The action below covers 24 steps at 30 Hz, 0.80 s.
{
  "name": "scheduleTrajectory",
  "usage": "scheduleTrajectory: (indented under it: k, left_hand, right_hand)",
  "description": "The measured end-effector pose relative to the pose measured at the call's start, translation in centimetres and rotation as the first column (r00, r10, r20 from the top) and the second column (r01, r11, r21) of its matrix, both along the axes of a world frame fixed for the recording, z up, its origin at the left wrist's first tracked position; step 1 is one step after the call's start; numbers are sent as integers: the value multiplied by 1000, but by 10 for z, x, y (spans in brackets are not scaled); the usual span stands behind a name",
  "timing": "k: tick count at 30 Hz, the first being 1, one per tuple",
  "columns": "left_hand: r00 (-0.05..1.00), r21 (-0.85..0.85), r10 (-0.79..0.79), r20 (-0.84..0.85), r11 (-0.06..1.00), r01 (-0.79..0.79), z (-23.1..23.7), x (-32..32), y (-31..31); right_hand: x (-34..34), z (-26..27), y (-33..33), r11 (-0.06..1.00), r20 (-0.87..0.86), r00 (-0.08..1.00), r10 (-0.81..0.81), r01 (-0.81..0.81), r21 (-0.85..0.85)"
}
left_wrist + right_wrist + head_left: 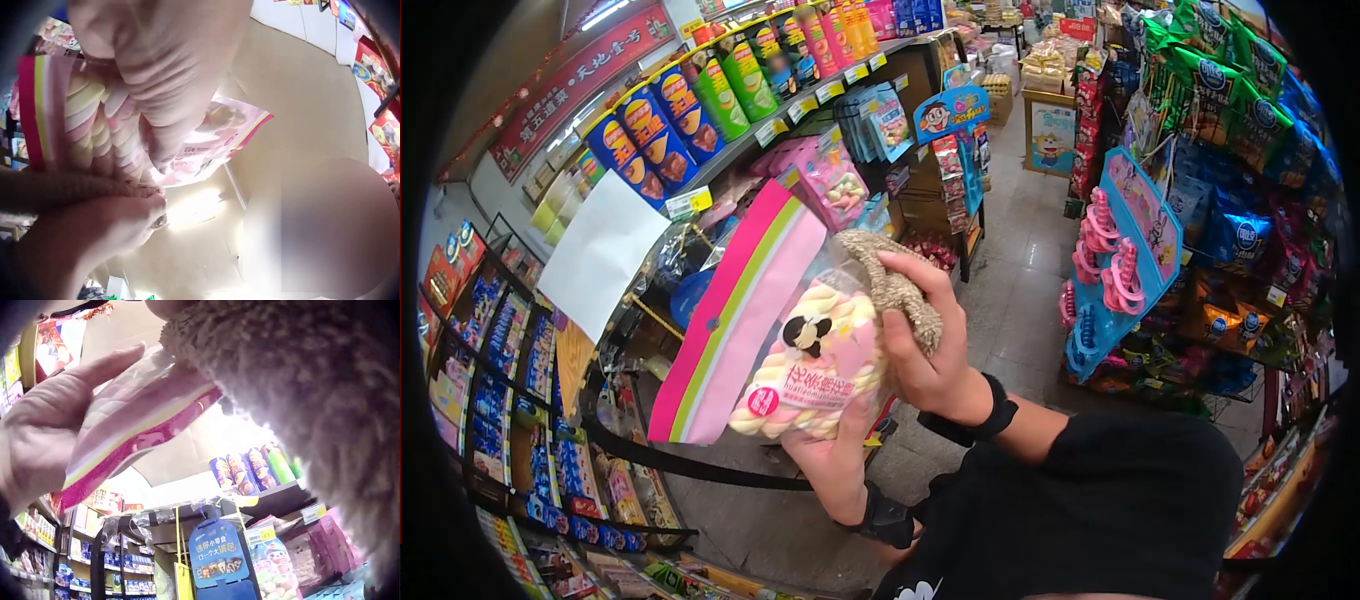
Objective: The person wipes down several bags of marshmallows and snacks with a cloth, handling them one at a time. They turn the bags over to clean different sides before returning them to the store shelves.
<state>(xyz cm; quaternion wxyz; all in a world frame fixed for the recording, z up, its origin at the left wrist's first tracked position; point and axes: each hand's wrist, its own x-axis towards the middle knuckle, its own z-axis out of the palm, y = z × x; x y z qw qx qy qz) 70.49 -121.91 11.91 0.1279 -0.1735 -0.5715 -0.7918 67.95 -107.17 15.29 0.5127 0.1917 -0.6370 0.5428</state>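
A clear bag of twisted pastel marshmallows (pixel 815 350), with a pink, green and white header, is tilted in front of the body. My left hand (pixel 837 455) grips it by its lower edge; the left wrist view shows that hand (pixel 169 69) large against the bag (pixel 94 125). My right hand (pixel 935 345) holds a bunched brown fuzzy cloth (pixel 890 285) against the bag's right side. Close up in the right wrist view, the cloth (pixel 300 381) fills the right side and hides most of the right hand, while the left hand (pixel 50 422) shows beyond the bag (pixel 144 431).
Chip canisters (pixel 685 110) line a shelf at upper left, above pink marshmallow bags (pixel 830 185). A white sheet (pixel 605 255) stands beside the bag. To the right are a blue display with pink clips (pixel 1120 270) and hanging snack bags (pixel 1240 100). A tiled aisle floor (pixel 1020 280) runs between.
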Motion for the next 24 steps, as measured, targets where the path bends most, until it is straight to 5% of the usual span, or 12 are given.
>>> scheduleTrajectory:
  k: [4,6,12,14,15,19,24]
  left_hand:
    - [993,40,90,-80,995,-87,8,-5,9]
    - [995,-200,-49,92,978,67,4,-10,-6]
    - [997,-165,61,50,985,-52,1,-18,-1]
    - [976,59,196,-96,980,-191,-4,-25,-3]
    - [971,38,216,-105,976,-213,-7,-27,-10]
    - [951,119,256,-175,964,-238,-11,-39,-24]
    - [937,-19,319,-145,946,-325,-37,-60,-43]
  right_hand:
    - [-3,4,9,992,10,996,88,-87,-93]
    - [-3,4,16,942,132,943,304,-277,-191]
    - [1,10,11,949,56,955,290,-279,-150]
    - [7,17,9,840,221,811,541,-510,-184]
    - [8,18,9,776,261,731,631,-591,-221]
    - [10,10,-6,661,229,623,748,-729,-178]
    - [17,7,-28,587,271,568,777,-810,15]
